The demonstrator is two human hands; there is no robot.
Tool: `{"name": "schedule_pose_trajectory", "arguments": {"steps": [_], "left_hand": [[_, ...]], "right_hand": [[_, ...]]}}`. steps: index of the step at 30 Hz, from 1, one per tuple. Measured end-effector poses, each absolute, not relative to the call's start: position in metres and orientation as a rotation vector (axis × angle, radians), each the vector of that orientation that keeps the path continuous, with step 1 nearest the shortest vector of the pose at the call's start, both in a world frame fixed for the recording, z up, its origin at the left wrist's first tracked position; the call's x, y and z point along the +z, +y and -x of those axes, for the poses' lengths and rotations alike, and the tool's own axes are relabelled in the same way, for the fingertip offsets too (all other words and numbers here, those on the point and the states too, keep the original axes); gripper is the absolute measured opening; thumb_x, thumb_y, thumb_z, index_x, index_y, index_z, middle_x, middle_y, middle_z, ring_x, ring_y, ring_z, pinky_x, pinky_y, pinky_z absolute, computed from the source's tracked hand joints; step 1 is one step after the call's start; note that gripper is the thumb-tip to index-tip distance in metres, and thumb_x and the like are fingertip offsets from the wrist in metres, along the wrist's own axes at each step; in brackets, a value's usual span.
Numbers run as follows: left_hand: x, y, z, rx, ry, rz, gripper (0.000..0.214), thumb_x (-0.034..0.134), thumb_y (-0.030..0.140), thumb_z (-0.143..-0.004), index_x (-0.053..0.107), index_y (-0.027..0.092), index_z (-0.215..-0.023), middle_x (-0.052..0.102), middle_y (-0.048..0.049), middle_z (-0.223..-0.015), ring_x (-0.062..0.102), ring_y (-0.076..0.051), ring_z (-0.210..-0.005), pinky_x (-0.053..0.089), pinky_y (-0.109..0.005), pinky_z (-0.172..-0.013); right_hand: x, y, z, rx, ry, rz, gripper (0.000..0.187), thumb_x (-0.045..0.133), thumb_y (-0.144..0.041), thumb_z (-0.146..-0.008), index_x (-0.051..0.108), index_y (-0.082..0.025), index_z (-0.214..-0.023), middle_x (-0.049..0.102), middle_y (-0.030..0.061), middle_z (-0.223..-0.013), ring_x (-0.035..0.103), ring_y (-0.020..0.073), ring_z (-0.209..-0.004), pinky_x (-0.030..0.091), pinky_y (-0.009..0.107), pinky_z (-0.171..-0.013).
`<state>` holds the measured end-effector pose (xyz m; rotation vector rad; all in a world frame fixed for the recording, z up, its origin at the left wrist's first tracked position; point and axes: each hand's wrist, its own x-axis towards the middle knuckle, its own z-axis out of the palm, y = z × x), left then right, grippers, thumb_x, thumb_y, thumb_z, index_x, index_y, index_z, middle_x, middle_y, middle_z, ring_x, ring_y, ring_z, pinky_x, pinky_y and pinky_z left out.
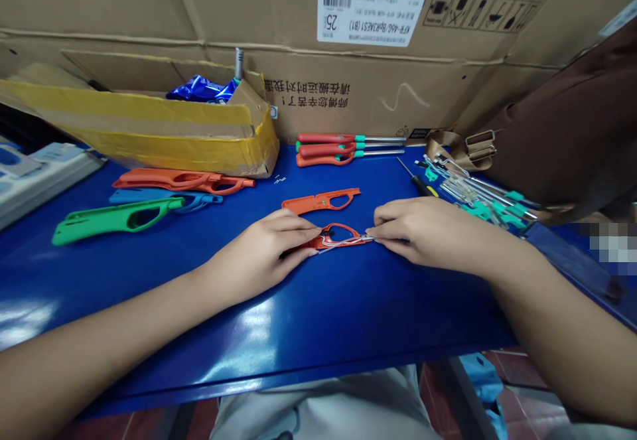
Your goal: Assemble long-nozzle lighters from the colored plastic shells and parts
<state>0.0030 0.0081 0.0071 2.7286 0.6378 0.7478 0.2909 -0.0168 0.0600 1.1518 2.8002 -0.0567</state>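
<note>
On the blue table, my left hand point(276, 244) pinches the handle end of an orange lighter shell half point(343, 243), its fingers covering that end. Thin white wires run along the open shell towards its narrow tip. At that tip, the fingers of my right hand point(413, 231) are closed on a small metal end piece point(367, 237), mostly hidden by the fingertips. Just beyond the hands lies a second orange shell half point(321, 201), touched by neither hand.
Green point(117, 220), blue and orange shells lie at left before a yellow-taped box point(174, 138). Several assembled red lighters point(328, 150) lie behind my hands. A screwdriver point(418, 180) and a pile of metal tubes with green parts point(482, 198) are at right. A large carton point(293, 22) stands behind.
</note>
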Motion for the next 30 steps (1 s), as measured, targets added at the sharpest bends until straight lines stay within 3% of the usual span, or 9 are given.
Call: {"name": "schedule_pose_trajectory", "arguments": {"steps": [9, 16, 22, 26, 30], "left_hand": [[0.009, 0.008, -0.004, 0.723, 0.663, -2.75, 0.024, 0.062, 0.02, -0.097, 0.073, 0.013, -0.117, 0.076, -0.0104, -0.112, 0.069, -0.022, -0.1, 0.058, -0.036, -0.09], [0.008, 0.007, -0.001, 0.656, 0.71, -2.76, 0.023, 0.061, 0.023, -0.099, 0.073, 0.017, -0.118, 0.075, -0.0093, -0.114, 0.069, -0.022, -0.102, 0.058, -0.037, -0.092], [0.009, 0.008, -0.001, 0.602, 0.719, -2.815, 0.025, 0.058, 0.025, -0.101, 0.073, 0.016, -0.119, 0.074, -0.0102, -0.117, 0.067, -0.023, -0.102, 0.059, -0.038, -0.09], [0.01, 0.009, 0.002, 0.582, 0.726, -2.828, 0.025, 0.059, 0.026, -0.1, 0.074, 0.017, -0.118, 0.074, -0.0087, -0.118, 0.067, -0.023, -0.102, 0.058, -0.039, -0.092], [0.012, 0.01, 0.002, 0.555, 0.711, -2.853, 0.028, 0.055, 0.025, -0.102, 0.074, 0.018, -0.121, 0.074, -0.0092, -0.12, 0.067, -0.024, -0.103, 0.058, -0.04, -0.091]], "right_hand": [[0.058, -0.032, -0.266, 0.183, 2.663, -1.076, 0.021, 0.056, -0.004, -0.087, 0.073, -0.014, -0.079, 0.067, 0.011, -0.083, 0.061, 0.0235, -0.077, 0.032, 0.035, -0.06], [0.057, -0.012, -0.289, -0.322, 2.873, -1.392, 0.024, 0.054, -0.028, -0.096, 0.077, -0.02, -0.1, 0.073, 0.0057, -0.099, 0.066, 0.0193, -0.084, 0.041, 0.03, -0.071], [0.045, 0.004, -0.293, -0.806, 2.788, -1.538, 0.022, 0.063, -0.039, -0.091, 0.074, -0.02, -0.088, 0.071, 0.0018, -0.083, 0.058, 0.0137, -0.069, 0.038, 0.027, -0.062], [0.041, 0.008, -0.287, -1.128, 2.57, -1.702, 0.029, 0.07, -0.047, -0.082, 0.072, -0.017, -0.081, 0.06, -0.0017, -0.063, 0.046, 0.0111, -0.057, 0.034, 0.026, -0.057], [0.038, 0.01, -0.283, -1.226, 2.44, -1.816, 0.03, 0.075, -0.046, -0.077, 0.069, -0.016, -0.074, 0.057, -0.002, -0.06, 0.046, 0.0114, -0.057, 0.034, 0.026, -0.056]]}}
